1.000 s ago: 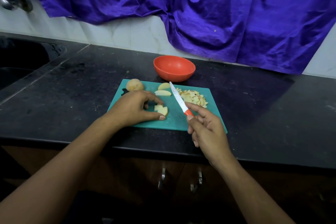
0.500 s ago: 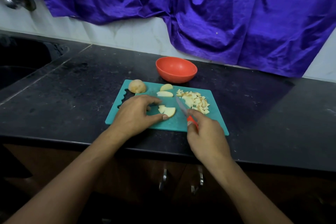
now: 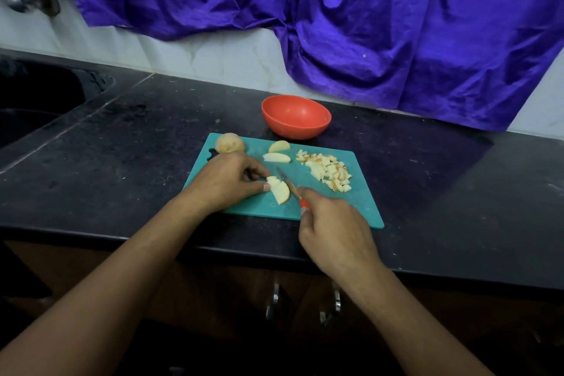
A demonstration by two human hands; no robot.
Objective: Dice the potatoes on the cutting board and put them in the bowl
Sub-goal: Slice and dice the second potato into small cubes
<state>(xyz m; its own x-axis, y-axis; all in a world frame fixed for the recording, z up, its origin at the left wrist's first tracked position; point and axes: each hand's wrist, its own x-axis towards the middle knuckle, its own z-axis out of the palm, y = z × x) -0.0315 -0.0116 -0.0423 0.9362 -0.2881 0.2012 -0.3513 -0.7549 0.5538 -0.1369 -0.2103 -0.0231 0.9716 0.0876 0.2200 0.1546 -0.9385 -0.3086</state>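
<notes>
Steel knife (image 3: 290, 185) — now (seemingly) against wedge (image 3: 280, 193)

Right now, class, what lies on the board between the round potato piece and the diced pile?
A near potato slice and a far slice lie between the round potato piece and the diced pile in the head view.

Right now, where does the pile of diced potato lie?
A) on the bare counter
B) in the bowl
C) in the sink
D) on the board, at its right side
D: the diced pile lies on the right part of the board, and the bowl behind it shows no pieces inside.
</notes>
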